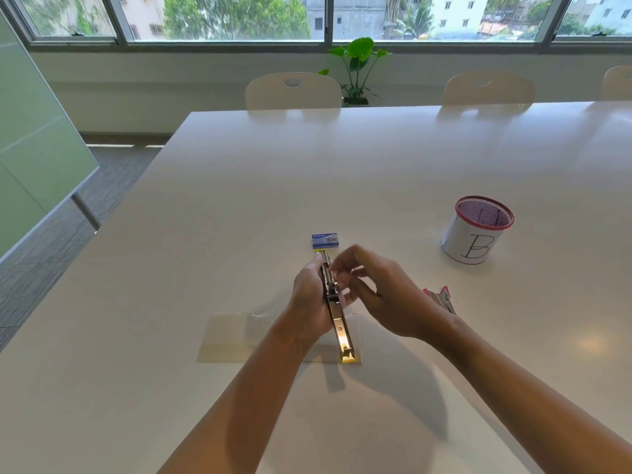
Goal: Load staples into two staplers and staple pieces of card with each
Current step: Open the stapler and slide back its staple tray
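A yellow stapler [340, 328] is swung fully open above the table, its metal channel facing up. My left hand [309, 295] grips it around the hinge from the left. My right hand [371, 292] hovers over the channel with its fingertips pinched together; whatever they pinch is too small to make out. A blue staple box [325, 241] lies just beyond the hands. Pale pieces of card [232, 336] lie flat under my left forearm. A red stapler [441, 299] lies on the table behind my right wrist, partly hidden.
A red mesh pen cup [477, 230] wrapped in paper marked "B" stands to the right. The white table [342, 172] stretches far ahead to chairs [292, 92] and a potted plant [359, 66] by the window. Its left edge drops to the floor.
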Demonstrator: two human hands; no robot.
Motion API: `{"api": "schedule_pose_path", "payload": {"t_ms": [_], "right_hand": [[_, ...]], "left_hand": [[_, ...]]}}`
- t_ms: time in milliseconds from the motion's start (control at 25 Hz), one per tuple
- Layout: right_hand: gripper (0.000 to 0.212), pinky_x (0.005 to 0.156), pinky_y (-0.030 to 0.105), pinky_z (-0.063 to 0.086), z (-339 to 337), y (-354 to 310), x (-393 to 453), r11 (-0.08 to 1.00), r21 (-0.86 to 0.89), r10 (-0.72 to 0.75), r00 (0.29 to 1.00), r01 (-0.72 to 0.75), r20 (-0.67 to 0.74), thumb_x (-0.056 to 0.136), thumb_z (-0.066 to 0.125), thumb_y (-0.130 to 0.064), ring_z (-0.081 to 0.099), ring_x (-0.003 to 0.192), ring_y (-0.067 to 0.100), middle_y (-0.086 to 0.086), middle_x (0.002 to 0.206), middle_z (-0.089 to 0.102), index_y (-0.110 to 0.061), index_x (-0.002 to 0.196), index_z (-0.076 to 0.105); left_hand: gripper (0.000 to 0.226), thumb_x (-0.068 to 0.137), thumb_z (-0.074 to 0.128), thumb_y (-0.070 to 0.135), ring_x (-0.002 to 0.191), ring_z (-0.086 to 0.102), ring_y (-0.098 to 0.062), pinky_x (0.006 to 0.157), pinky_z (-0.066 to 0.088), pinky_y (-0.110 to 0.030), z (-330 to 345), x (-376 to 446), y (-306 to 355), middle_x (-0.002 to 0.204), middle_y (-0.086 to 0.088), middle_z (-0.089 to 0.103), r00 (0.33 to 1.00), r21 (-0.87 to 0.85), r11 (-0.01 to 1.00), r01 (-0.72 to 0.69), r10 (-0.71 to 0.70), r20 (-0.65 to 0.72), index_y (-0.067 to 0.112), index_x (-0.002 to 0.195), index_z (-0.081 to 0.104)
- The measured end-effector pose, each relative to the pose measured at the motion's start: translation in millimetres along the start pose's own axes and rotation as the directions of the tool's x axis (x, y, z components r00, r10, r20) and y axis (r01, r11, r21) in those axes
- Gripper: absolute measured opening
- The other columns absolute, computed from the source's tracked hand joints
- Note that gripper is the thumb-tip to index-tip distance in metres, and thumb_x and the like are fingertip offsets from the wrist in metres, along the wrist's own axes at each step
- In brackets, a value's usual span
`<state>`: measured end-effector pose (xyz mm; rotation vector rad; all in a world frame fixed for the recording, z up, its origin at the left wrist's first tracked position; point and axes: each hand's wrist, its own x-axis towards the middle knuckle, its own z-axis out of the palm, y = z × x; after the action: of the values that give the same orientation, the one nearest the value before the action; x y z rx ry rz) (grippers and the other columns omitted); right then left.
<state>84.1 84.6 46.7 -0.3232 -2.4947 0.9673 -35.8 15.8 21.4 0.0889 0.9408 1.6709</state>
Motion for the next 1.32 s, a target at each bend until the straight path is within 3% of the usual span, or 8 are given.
{"api": "schedule_pose_path", "payload": {"t_ms": [120, 200, 440, 680, 920, 1160, 1320], "right_hand": [[0.01, 0.08, 0.011, 0.05, -8, 0, 4, 0.991, 0.092, 0.112, 0.986, -0.102, -0.12, 0.099, 0.057, -0.012, 0.066, 0.092, 0.003, -0.008, 0.097, 0.067, -0.02, 0.103, 0.06], [0.006, 0.075, 0.012, 0.053, -11, -2, 8, 0.974, 0.133, 0.203, 0.968, -0.185, -0.144, 0.096, 0.063, -0.017, 0.067, 0.088, 0.001, -0.01, 0.093, 0.068, -0.023, 0.099, 0.063], [0.016, 0.06, 0.01, 0.052, -11, -4, 15, 0.946, 0.109, 0.316, 0.945, -0.306, -0.086, 0.085, 0.077, -0.019, 0.067, 0.081, -0.003, -0.008, 0.087, 0.07, -0.023, 0.096, 0.067], [0.025, 0.06, 0.011, 0.054, -12, -10, 15, 0.946, 0.026, 0.324, 0.944, -0.323, -0.066, 0.078, 0.082, -0.013, 0.065, 0.08, -0.007, -0.012, 0.084, 0.068, -0.021, 0.096, 0.067], [0.023, 0.061, 0.018, 0.057, -11, -21, 10, 0.953, -0.029, 0.295, 0.947, -0.301, -0.124, 0.074, 0.08, -0.01, 0.068, 0.07, -0.004, -0.012, 0.078, 0.07, -0.02, 0.089, 0.066], [0.024, 0.054, 0.01, 0.05, -12, -28, 8, 0.96, -0.045, 0.265, 0.95, -0.275, -0.163, 0.076, 0.081, -0.011, 0.068, 0.07, -0.001, -0.011, 0.08, 0.069, -0.023, 0.089, 0.064], [0.021, 0.059, 0.007, 0.05, -13, -28, 8, 0.957, -0.09, 0.262, 0.954, -0.277, -0.146, 0.077, 0.081, -0.014, 0.068, 0.072, -0.001, -0.012, 0.084, 0.069, -0.023, 0.09, 0.067]], "left_hand": [[0.04, 0.105, 0.03, 0.038, 0.055, 0.044, -0.014, 0.06, 0.048, -0.032, 1, -2, 0, 0.063, -0.002, 0.045, 1.0, -0.016, 1.0, -0.012, 0.012, 0.014, 0.013, 0.083, 0.052], [0.041, 0.105, 0.031, 0.039, 0.057, 0.043, -0.014, 0.055, 0.049, -0.03, 2, -3, 1, 0.065, -0.001, 0.045, 1.0, 0.006, 1.0, -0.005, 0.005, 0.029, 0.015, 0.078, 0.052], [0.046, 0.105, 0.028, 0.041, 0.062, 0.047, -0.014, 0.048, 0.044, -0.027, 2, -6, -4, 0.076, -0.006, 0.054, 1.0, 0.142, 0.99, 0.012, -0.016, 0.024, 0.011, 0.106, 0.063], [0.04, 0.105, 0.028, 0.042, 0.058, 0.049, -0.014, 0.052, 0.043, -0.028, 3, -10, -3, 0.076, -0.004, 0.055, 1.0, 0.233, 0.972, 0.003, -0.009, 0.023, 0.014, 0.108, 0.056], [0.059, 0.104, 0.027, 0.044, 0.067, 0.065, -0.011, 0.054, 0.042, -0.026, 6, -10, -2, 0.092, 0.002, 0.073, 0.995, 0.27, 0.961, -0.06, 0.035, 0.095, 0.026, 0.081, 0.078], [0.057, 0.104, 0.028, 0.045, 0.068, 0.063, -0.011, 0.057, 0.04, -0.027, 8, -7, 0, 0.085, 0.002, 0.071, 0.992, 0.252, 0.964, -0.082, 0.055, 0.114, 0.026, 0.079, 0.075], [0.062, 0.105, 0.024, 0.043, 0.066, 0.067, -0.009, 0.057, 0.043, -0.026, 7, -8, 0, 0.083, 0.005, 0.074, 0.989, 0.25, 0.964, -0.088, 0.054, 0.141, 0.026, 0.079, 0.078]]}}
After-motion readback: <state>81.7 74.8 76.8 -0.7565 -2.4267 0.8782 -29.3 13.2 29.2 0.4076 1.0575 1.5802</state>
